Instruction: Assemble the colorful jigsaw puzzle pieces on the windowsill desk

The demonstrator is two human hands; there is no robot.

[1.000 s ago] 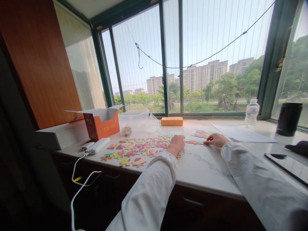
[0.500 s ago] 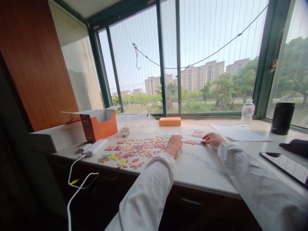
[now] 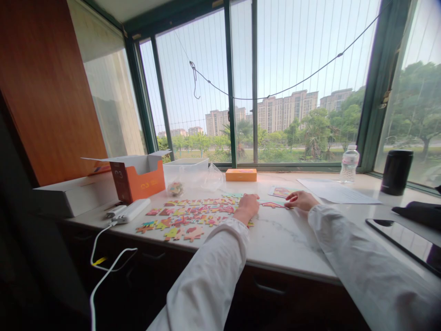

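Note:
Between my hands lies a joined strip of jigsaw puzzle (image 3: 271, 205), pale green along the top with a red roof shape. My right hand (image 3: 302, 201) is at the strip's right end, thumb and fingers pinched on its edge. My left hand (image 3: 246, 207) rests at the left end, fingers curled down; whatever is under them is hidden by the hand. Many loose jigsaw pieces (image 3: 193, 233), pink, yellow and red, are spread in rows to the left, some partly behind my left wrist. A small printed picture (image 3: 280, 191) lies flat just behind the strip.
An orange box (image 3: 241, 174) and a clear plastic tub (image 3: 188, 169) stand at the back. An open orange carton (image 3: 138, 179) and a white power strip (image 3: 132, 210) are left. Right are a paper sheet (image 3: 339, 191), water bottle (image 3: 349, 164), black tumbler (image 3: 397, 172) and tablet (image 3: 403, 241).
The camera view has turned slightly, so everything sits a little further left. Both hands stay at the ends of the puzzle strip with hardly any visible movement.

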